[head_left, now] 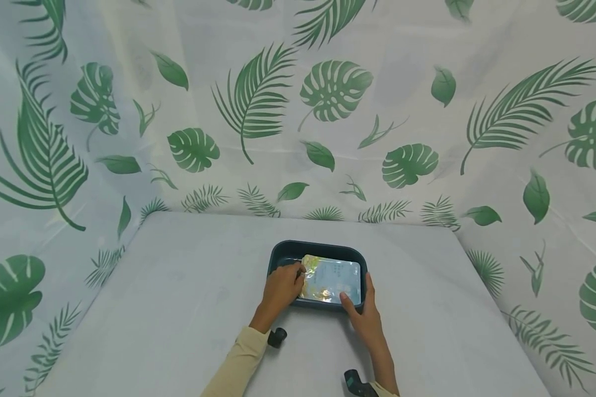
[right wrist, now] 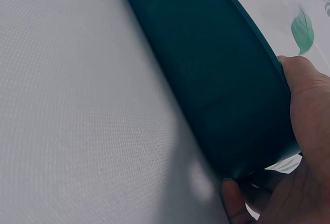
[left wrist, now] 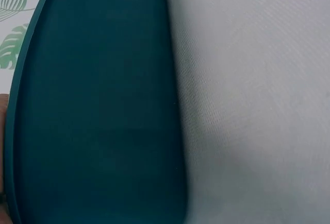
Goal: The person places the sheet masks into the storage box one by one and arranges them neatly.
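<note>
A dark teal rectangular tray [head_left: 328, 246] with rounded corners and raised walls rests on the white surface. Inside it lies a flat, shiny sachet [head_left: 334, 277], light blue with yellow-green and orange print on its left part. My left hand [head_left: 281, 284] reaches over the tray's near left wall, its curled fingers pinching the sachet's left edge. At the near right corner my right hand [head_left: 367, 320] grips the tray, thumb over the rim and fingers along the outer wall. The right wrist view shows that hand's fingertips [right wrist: 233, 197] at the tray's lower edge. The left wrist view shows mostly the tray's outer wall [left wrist: 103, 100].
A white cloth-covered table [head_left: 189, 286] spreads around the tray. Behind it and at both sides hangs a white curtain [head_left: 278, 27] with green leaf prints. Black wrist cameras [head_left: 277, 337] sit at both wrists, over light sleeves [head_left: 235, 364].
</note>
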### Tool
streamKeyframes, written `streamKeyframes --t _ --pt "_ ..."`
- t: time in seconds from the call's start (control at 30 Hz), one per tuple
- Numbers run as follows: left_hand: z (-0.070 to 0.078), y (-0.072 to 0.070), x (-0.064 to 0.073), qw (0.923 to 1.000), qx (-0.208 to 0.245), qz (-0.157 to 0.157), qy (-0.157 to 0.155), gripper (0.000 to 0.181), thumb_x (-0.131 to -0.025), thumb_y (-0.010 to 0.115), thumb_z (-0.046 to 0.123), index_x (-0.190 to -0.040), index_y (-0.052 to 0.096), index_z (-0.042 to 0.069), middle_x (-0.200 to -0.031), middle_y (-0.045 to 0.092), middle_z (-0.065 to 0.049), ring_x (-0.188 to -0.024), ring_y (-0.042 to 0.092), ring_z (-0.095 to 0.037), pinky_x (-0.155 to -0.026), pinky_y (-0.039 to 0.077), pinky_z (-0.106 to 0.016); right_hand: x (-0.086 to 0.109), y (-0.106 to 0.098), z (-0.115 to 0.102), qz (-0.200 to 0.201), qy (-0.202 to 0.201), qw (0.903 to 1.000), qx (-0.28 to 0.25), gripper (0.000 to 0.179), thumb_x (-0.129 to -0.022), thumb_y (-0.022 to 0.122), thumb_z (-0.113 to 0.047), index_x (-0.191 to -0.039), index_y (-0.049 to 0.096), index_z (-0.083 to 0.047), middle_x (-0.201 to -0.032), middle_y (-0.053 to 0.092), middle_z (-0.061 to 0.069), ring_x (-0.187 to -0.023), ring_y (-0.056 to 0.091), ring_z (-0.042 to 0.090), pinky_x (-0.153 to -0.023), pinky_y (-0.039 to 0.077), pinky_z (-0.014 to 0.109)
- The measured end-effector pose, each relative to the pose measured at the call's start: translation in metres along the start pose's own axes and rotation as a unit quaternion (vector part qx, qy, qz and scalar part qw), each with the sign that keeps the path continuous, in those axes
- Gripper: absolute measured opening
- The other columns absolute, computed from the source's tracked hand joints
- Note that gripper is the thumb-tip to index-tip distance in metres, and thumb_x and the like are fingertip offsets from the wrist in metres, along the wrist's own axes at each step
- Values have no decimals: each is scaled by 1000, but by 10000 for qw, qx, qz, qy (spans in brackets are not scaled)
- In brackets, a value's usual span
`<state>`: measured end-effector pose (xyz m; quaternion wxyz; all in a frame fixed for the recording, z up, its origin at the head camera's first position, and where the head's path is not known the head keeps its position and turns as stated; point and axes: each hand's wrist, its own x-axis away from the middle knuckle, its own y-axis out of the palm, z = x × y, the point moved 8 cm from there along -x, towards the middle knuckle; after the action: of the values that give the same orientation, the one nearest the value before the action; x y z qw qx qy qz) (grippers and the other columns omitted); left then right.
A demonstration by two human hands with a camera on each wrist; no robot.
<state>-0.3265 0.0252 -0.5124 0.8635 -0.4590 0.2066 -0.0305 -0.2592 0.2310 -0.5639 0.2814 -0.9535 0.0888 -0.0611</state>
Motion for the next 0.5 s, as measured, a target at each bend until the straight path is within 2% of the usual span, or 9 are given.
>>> streamKeyframes --t 0.2,0.37,0.5 --pt "-3 2 1 9996 -34 -136 -244 16 -93 64 18 -105 70 11 -73 66 1 -50 40 -5 -44 30 -21 1 1 0 -11 -20 10000 -34 92 -94 54 -54 -157 -7 -29 -164 6 18 -146 14 50 -109 20 68" --pt "-1 2 3 9997 -143 -152 -103 15 -94 62 19 -104 70 14 -56 50 7 -44 33 -4 -41 25 -21 0 2 0 -12 -26 10000 -27 92 -94 54 -54 -157 -7 -29 -164 7 19 -146 14 50 -109 20 68" --pt "-1 2 2 9997 -139 -195 20 16 -94 60 19 -106 70 14 -53 45 9 -43 30 -3 -40 22 -20 -1 2 0 2 -3 10000 0 91 -94 54 -55 -157 -8 -30 -164 6 18 -147 14 49 -110 20 67"
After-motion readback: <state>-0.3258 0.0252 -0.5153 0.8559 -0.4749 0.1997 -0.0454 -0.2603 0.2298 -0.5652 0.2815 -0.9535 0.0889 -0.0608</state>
